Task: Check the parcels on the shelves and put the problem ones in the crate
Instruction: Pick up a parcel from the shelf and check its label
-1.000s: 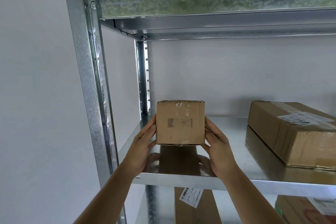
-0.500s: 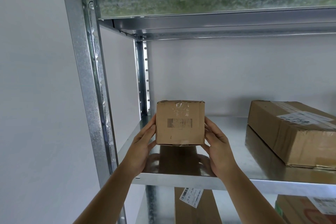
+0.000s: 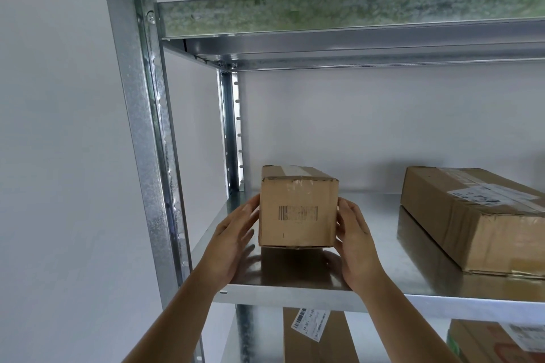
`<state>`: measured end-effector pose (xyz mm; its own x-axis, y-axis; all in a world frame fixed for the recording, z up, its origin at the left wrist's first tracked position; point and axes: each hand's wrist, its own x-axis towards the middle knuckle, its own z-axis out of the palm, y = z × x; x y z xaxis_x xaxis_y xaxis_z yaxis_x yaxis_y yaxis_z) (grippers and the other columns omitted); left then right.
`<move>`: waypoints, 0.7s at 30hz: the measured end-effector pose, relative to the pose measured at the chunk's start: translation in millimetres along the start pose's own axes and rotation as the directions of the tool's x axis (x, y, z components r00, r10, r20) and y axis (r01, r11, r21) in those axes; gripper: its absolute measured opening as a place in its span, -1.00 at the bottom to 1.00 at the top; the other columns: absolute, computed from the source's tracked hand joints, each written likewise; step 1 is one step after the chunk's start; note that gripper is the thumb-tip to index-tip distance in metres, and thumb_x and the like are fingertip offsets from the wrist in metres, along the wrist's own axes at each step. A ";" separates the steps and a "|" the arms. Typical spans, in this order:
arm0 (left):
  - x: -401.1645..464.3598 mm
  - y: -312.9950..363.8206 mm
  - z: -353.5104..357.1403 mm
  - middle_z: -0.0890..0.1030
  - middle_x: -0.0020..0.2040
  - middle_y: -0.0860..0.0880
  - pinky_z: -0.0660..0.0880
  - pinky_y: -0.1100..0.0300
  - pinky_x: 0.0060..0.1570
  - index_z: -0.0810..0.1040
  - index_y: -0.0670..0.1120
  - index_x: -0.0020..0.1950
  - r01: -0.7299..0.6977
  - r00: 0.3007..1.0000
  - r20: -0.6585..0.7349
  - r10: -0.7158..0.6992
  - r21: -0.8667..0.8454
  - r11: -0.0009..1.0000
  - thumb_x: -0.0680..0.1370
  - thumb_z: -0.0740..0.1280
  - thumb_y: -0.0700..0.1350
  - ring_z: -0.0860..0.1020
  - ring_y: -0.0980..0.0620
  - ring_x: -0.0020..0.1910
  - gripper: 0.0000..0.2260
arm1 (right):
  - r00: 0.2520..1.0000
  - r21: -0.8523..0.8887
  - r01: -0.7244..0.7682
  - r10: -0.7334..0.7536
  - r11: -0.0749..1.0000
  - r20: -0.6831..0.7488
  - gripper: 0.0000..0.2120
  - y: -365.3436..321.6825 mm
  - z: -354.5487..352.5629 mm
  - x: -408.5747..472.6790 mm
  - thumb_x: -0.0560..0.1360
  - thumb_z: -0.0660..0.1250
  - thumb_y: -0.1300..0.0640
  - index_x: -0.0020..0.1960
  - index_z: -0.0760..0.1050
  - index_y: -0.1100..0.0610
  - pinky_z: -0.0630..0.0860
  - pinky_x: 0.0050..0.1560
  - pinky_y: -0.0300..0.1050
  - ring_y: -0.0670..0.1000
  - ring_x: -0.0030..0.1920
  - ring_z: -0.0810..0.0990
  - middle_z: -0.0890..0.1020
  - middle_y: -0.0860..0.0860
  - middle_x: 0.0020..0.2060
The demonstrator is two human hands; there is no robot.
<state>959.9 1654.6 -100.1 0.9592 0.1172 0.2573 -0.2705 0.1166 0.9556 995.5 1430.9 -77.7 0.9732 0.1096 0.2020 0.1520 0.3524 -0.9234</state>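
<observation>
A small cardboard parcel (image 3: 298, 212) with a printed barcode on its front face stands at the left end of the metal shelf (image 3: 283, 293); its taped top face shows. My left hand (image 3: 233, 240) lies flat against its left side and my right hand (image 3: 355, 239) against its right side, fingers fairly straight, the box held between them. Its bottom edge is at the shelf surface, above its own reflection. No crate is in view.
A larger labelled cardboard parcel (image 3: 474, 215) lies on the same shelf to the right. Below are a tall box with a loose label (image 3: 312, 333) and another labelled box (image 3: 498, 342). The steel upright (image 3: 144, 138) stands left, an upper shelf (image 3: 351, 12) overhead.
The small parcel has come down a little between my hands and its top face now shows. My hands stay on its two sides.
</observation>
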 end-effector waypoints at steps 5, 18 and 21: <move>0.1 -2.9 -4.5 0.49 0.52 0.08 0.23 -0.45 0.48 0.54 0.23 0.43 0.063 0.998 -0.002 -0.063 -0.079 0.995 0.69 0.13 0.27 0.32 -0.15 0.59 -0.62 | 0.995 0.018 -0.097 0.098 0.995 -0.002 -0.69 -1.6 -0.8 -0.2 0.69 0.06 -0.23 0.25 0.46 -0.12 0.54 0.00 0.01 -0.06 0.13 0.61 0.62 -0.13 0.17; -6.3 13.2 10.8 0.65 0.33 0.10 0.65 0.07 -0.11 0.59 0.04 0.34 0.085 0.985 -0.134 -0.110 -0.176 0.981 0.68 0.17 0.22 0.51 -0.09 0.43 -0.60 | 0.984 0.051 -0.179 0.179 0.983 0.013 -0.56 -2.3 -0.9 -3.3 0.64 0.16 -0.26 0.40 0.46 -0.06 0.61 0.15 0.13 0.11 0.26 0.61 0.63 -0.01 0.28; -7.0 14.9 11.6 0.67 0.29 0.09 0.67 -0.09 0.06 0.56 0.04 0.36 0.109 0.985 -0.116 -0.130 -0.173 0.979 0.68 0.16 0.23 0.58 -0.07 0.35 -0.60 | 0.977 0.048 -0.215 0.214 0.975 0.018 -0.57 -3.8 0.1 -1.8 0.64 0.18 -0.24 0.40 0.47 -0.04 0.60 0.23 0.23 0.15 0.25 0.62 0.62 0.03 0.28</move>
<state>950.1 1644.1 -86.0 0.9702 0.2146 0.1122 -0.1744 0.2978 0.9386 993.1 1429.5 -74.6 0.9800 0.1989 0.0054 -0.0690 0.3651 -0.9284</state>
